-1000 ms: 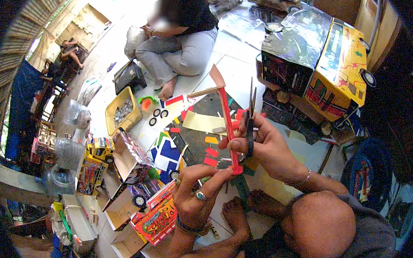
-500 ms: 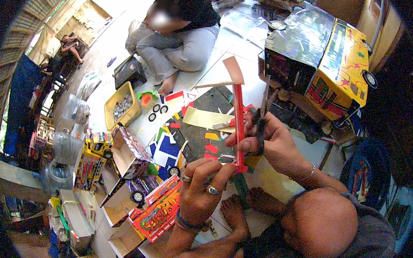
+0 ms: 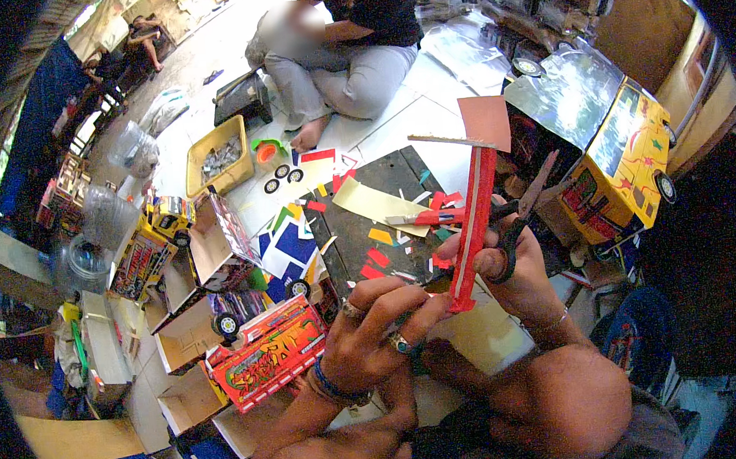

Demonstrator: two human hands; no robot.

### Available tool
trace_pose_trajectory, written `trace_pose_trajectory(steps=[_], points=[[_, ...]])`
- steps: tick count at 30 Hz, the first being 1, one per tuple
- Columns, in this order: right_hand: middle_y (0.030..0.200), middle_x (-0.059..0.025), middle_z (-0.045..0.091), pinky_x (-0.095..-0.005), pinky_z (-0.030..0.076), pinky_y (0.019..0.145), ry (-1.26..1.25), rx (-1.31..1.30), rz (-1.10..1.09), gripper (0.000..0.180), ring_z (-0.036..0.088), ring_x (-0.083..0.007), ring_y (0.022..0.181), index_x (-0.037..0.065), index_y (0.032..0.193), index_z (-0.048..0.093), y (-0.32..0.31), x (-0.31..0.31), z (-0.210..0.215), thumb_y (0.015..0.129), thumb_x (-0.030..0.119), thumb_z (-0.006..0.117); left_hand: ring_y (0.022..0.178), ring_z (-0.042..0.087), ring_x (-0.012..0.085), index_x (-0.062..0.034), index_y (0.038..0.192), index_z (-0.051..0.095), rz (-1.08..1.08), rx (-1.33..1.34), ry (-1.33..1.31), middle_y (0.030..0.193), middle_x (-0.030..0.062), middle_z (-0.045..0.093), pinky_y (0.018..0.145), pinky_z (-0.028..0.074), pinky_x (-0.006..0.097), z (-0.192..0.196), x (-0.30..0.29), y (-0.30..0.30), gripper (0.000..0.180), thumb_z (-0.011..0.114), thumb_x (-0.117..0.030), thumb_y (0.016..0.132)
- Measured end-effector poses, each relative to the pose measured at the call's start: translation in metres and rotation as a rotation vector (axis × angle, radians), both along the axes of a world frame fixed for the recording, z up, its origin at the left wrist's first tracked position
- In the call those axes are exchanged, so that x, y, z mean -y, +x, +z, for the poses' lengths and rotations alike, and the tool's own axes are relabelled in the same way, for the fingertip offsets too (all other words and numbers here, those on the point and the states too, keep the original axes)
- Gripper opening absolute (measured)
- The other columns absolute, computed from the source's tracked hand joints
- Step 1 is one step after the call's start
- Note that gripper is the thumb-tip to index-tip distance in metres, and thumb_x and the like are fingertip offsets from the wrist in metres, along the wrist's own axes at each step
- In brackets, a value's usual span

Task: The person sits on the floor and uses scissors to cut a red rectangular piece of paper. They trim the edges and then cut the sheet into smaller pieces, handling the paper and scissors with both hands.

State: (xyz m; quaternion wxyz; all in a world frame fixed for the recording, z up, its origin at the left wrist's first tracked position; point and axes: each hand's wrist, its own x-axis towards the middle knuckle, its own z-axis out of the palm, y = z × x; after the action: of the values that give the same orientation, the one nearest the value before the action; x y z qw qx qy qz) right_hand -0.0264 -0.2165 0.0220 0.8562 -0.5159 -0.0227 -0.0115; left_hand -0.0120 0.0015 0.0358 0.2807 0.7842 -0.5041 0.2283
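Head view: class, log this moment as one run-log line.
left hand: pinches red card strip | right hand: holds scissors open beside strip

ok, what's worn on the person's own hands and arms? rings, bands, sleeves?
Left hand: two rings, one with a blue-green stone, the other silver-coloured, plus a blue band at the wrist. Right hand: thin bracelet at the wrist. Both forearms bare, no sleeves or gloves visible.

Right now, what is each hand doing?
Left hand: pinching the lower end of the red strip.
Right hand: holding scissors, blades open.
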Motion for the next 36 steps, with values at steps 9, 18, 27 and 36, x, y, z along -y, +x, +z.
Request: trace_pose_trajectory(steps=[9,18,27,36], points=[[0.101,-0.0135,0.07,-0.0377,0.055,0.086,-0.009,0.001,-0.02,0.067,0.068,-0.0234,0.096,0.005,0.122,0.049,-0.002,0.001,-0.004,0.074,0.033,0.086,0.102,0.058,0.0251,-0.0132,0.114,0.066,0.005,-0.026,0.006,0.107,0.0037,0.059,0.088,0.053,0.036,-0.001,0.004,-0.001,0.047,0.066,-0.012,0.067],[0.103,-0.0108,0.07,-0.0313,0.054,0.085,-0.007,-0.121,-0.058,0.036,0.069,-0.0211,0.098,0.005,0.116,0.048,0.014,-0.007,-0.018,0.089,0.011,0.072,0.095,0.063,0.0281,-0.01,0.113,0.061,0.009,-0.202,-0.134,0.104,0.0074,0.064,0.082,0.055,0.039,-0.022,0.016,0.009,0.04,0.069,-0.002,0.074],[0.111,-0.0167,0.069,-0.0311,0.057,0.081,-0.153,-0.192,-0.029,0.039,0.07,-0.0229,0.098,0.003,0.123,0.05,0.015,-0.004,-0.019,0.093,0.019,0.069,0.082,0.067,0.0248,-0.0126,0.117,0.067,0.033,-0.322,-0.24,0.099,0.0063,0.069,0.068,0.056,0.034,-0.019,0.016,0.006,0.039,0.071,0.001,0.08],[0.108,-0.0159,0.07,-0.0299,0.058,0.08,-0.024,-0.082,-0.042,0.033,0.07,-0.0205,0.098,0.004,0.119,0.051,0.014,-0.006,-0.022,0.093,0.015,0.068,0.086,0.066,0.0242,-0.0143,0.113,0.072,0.068,-0.277,-0.252,0.097,0.0069,0.068,0.073,0.055,0.034,-0.019,0.019,0.008,0.038,0.069,0.005,0.079]])
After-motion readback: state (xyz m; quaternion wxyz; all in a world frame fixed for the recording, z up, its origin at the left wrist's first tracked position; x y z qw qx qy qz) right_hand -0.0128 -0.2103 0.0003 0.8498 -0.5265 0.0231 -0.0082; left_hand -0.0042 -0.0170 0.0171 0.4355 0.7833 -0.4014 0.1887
